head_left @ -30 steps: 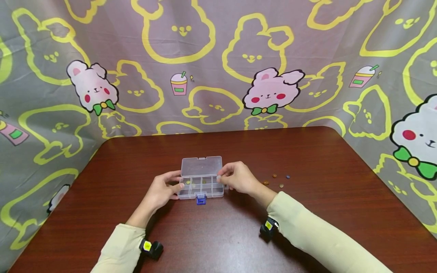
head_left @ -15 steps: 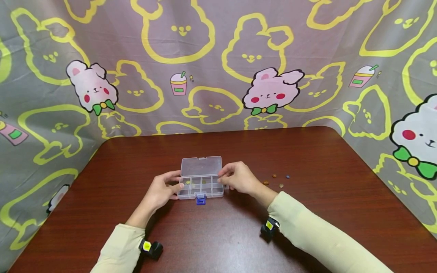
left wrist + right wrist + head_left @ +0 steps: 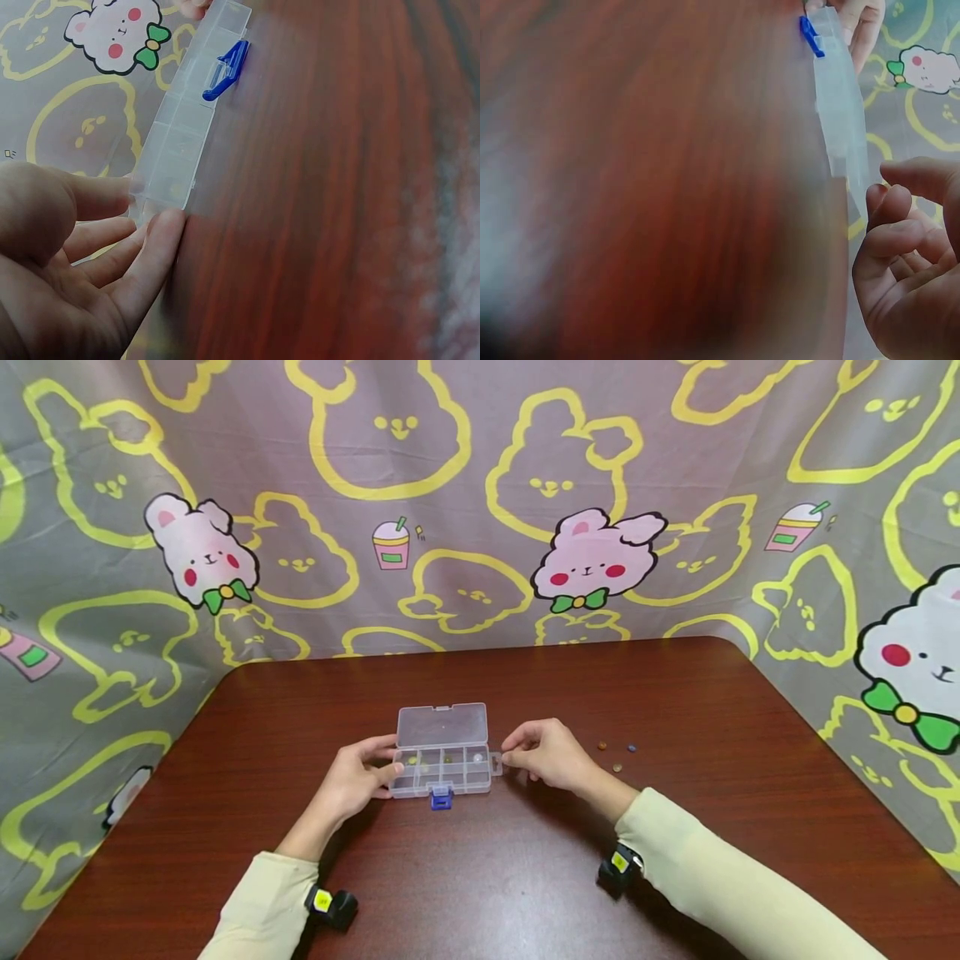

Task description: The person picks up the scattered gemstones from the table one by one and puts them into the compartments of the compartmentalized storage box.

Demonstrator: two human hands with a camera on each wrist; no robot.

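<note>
A clear plastic compartment box stands on the table, its lid raised at the back and its blue latch hanging in front. My left hand grips the box's left end between thumb and fingers. Just off the right end, beside the hanging tab, my right hand has loosely bent fingers. In the right wrist view a gap shows between its fingertips, with nothing held. A whitish bead-like piece lies in the back right compartment; yellowish pieces sit in compartments further left.
Right of my right hand, small bead-like pieces lie on the brown table: an amber one, a blue one and a pale one. A patterned curtain rises behind the table.
My right hand has drawn back to the right from the box's back right compartment, where a whitish piece now shows. One amber piece is now hidden behind that hand. The left hand keeps still.
</note>
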